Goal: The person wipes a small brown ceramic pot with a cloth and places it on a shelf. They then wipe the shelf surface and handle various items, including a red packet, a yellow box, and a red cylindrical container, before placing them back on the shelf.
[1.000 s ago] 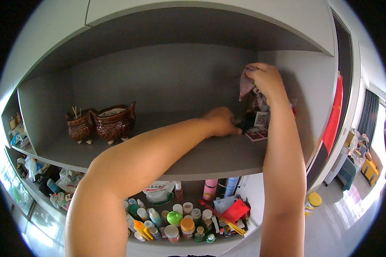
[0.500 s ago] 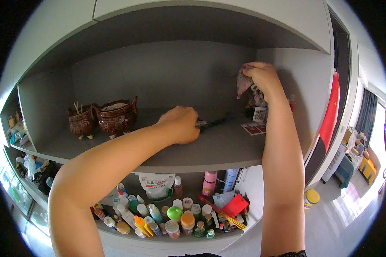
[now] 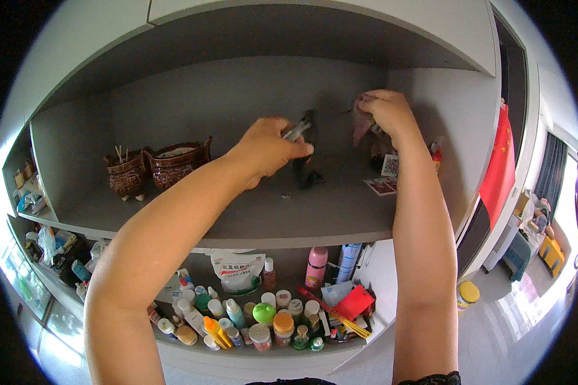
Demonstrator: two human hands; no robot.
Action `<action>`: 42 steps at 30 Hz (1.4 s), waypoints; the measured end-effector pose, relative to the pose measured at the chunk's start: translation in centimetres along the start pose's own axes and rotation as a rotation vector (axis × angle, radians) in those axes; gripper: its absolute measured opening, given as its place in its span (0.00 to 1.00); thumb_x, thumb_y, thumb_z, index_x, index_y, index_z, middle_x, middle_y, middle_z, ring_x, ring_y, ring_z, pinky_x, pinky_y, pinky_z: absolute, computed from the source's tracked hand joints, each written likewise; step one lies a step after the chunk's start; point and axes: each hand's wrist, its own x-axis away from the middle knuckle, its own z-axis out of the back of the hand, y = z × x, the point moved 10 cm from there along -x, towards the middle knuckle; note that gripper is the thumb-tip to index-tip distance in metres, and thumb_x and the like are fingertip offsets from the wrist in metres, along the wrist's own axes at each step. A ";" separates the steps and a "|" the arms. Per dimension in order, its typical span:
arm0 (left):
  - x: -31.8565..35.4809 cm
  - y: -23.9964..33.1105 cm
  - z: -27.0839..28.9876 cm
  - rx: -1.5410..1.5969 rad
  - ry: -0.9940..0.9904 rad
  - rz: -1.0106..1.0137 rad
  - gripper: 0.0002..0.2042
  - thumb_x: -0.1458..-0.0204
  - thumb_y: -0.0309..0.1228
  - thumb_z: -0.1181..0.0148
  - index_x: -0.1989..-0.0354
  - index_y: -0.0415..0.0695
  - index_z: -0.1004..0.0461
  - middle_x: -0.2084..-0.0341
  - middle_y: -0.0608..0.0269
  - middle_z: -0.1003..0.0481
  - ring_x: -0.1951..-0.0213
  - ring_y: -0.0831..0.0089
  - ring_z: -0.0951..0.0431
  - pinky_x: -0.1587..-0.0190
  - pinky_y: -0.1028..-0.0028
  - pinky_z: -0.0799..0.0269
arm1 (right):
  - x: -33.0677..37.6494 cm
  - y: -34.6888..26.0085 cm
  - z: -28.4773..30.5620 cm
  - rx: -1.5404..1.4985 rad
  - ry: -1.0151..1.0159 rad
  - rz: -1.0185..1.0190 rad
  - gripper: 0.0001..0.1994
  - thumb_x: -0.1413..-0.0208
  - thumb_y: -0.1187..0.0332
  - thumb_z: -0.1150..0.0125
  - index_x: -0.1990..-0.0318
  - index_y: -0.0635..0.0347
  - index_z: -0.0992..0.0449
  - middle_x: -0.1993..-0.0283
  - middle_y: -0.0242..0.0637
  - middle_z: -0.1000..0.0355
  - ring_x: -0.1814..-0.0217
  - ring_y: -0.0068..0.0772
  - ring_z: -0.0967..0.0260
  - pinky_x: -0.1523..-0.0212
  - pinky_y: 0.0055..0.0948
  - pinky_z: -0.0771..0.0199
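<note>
Above the middle of the shelf (image 3: pixel 263 221), the left hand (image 3: pixel 270 149) grasps a small greyish item (image 3: pixel 297 132) beside a blurred dark strand (image 3: pixel 309 178), perhaps raised for clearance. At right, the right hand (image 3: pixel 390 115) pinches a pinkish cloth (image 3: pixel 362 126), probably high up so it hangs.

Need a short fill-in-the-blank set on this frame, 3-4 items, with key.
1. The left hand grips a small item coloured ____.
2. In the picture, the pinkish cloth hangs on the ____ side of the right hand that pinches it.
3. The pink bottle stands at a ____ level than the shelf with the brown glazed pots.
4. The hanging flag with yellow stars is mainly ____.

Missing words: grey; left; lower; red.
</note>
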 end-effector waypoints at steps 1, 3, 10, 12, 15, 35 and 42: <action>-0.5 -0.4 -0.2 -0.109 -0.004 -0.004 0.12 0.57 0.34 0.29 0.70 0.41 0.26 0.77 0.59 0.24 0.82 0.77 0.33 0.80 0.73 0.41 | 0.0 -0.2 -0.3 0.032 0.005 0.019 0.17 0.51 0.69 0.38 0.53 0.66 0.22 0.56 0.42 0.22 0.52 0.34 0.28 0.51 0.28 0.32; -1.4 -1.2 -0.7 -0.326 -0.013 -0.012 0.14 0.60 0.34 0.26 0.72 0.40 0.25 0.75 0.58 0.23 0.77 0.73 0.28 0.75 0.72 0.35 | 0.4 -0.4 -0.8 -0.021 -0.049 -0.008 0.18 0.52 0.69 0.37 0.53 0.67 0.22 0.55 0.43 0.22 0.51 0.35 0.28 0.51 0.27 0.32; -2.8 -2.7 -2.9 -0.842 -0.151 0.028 0.33 0.65 0.50 0.24 0.58 0.32 0.23 0.58 0.42 0.24 0.55 0.53 0.22 0.53 0.64 0.28 | 0.5 0.3 -1.1 -0.015 -0.012 -0.010 0.18 0.56 0.65 0.38 0.57 0.64 0.20 0.55 0.49 0.23 0.51 0.46 0.25 0.51 0.33 0.29; -2.8 -2.8 -3.3 -0.828 -0.121 0.043 0.37 0.66 0.52 0.25 0.56 0.29 0.25 0.55 0.39 0.25 0.50 0.52 0.24 0.49 0.64 0.29 | 0.6 0.1 -1.0 0.031 -0.016 0.018 0.18 0.56 0.65 0.38 0.58 0.64 0.20 0.55 0.50 0.23 0.51 0.48 0.25 0.51 0.34 0.29; -2.9 -2.6 -2.9 -0.603 -0.037 0.137 0.40 0.67 0.53 0.24 0.55 0.27 0.26 0.55 0.39 0.25 0.51 0.51 0.24 0.50 0.64 0.29 | 1.0 0.0 -1.6 0.046 -0.067 -0.016 0.18 0.53 0.67 0.39 0.54 0.67 0.22 0.56 0.47 0.23 0.53 0.41 0.26 0.52 0.31 0.30; 0.3 -1.7 -1.2 -0.713 -0.263 0.132 0.17 0.63 0.35 0.28 0.67 0.37 0.23 0.75 0.54 0.25 0.71 0.64 0.27 0.69 0.62 0.34 | 0.2 0.6 -2.8 0.075 -0.109 0.006 0.20 0.53 0.67 0.37 0.52 0.68 0.23 0.57 0.45 0.22 0.56 0.37 0.25 0.58 0.31 0.28; 0.4 -1.5 -2.7 -0.781 -0.327 0.037 0.19 0.63 0.34 0.26 0.64 0.35 0.23 0.71 0.51 0.23 0.67 0.60 0.24 0.66 0.62 0.32 | 1.6 -0.2 -2.5 0.026 -0.108 -0.048 0.15 0.55 0.63 0.40 0.61 0.60 0.18 0.63 0.49 0.22 0.56 0.47 0.24 0.55 0.35 0.27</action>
